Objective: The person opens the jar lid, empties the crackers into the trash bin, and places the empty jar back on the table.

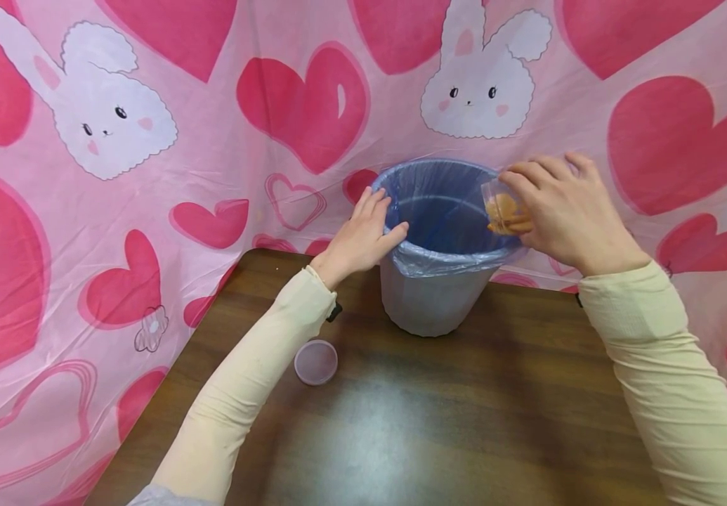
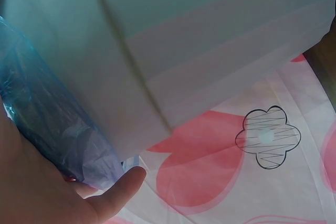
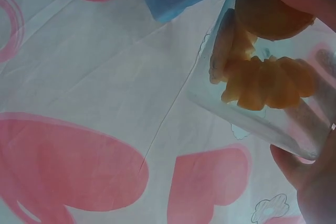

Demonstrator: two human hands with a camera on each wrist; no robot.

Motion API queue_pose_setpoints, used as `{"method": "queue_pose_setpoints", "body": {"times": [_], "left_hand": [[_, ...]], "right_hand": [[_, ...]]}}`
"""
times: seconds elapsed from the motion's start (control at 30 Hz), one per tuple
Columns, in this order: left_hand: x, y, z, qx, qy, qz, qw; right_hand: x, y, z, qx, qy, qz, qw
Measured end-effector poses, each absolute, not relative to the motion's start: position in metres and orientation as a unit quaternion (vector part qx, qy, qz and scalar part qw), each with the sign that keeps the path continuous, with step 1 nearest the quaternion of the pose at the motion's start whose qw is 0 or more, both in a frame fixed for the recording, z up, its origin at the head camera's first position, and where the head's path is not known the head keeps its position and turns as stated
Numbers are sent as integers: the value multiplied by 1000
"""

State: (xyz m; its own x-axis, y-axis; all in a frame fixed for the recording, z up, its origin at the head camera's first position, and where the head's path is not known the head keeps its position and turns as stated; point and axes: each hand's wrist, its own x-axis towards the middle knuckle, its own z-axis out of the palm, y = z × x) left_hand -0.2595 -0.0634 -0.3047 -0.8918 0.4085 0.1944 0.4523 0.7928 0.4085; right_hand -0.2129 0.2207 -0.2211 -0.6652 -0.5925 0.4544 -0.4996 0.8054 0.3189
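A pale bin with a translucent blue liner bag folded over its rim stands upright on the table. My left hand rests on the bin's left rim with its fingers stretched out. In the left wrist view the thumb lies beside the liner. My right hand grips a clear plastic container from above, tilted at the bin's right rim. Inside the container are orange fruit segments and a larger rounded orange piece. Part of the container is hidden behind the fingers.
A round translucent lid lies on the dark wooden table, left of the bin and near the left forearm. Pink cloth with hearts and rabbits hangs behind the table and along its sides.
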Motion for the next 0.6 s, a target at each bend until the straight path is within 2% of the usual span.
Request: {"method": "queue_pose_setpoints", "body": {"times": [0.6], "left_hand": [[-260, -63, -306, -227, -946, -225, 54]], "right_hand": [[-213, 221, -222, 278, -922, -50, 266]]}}
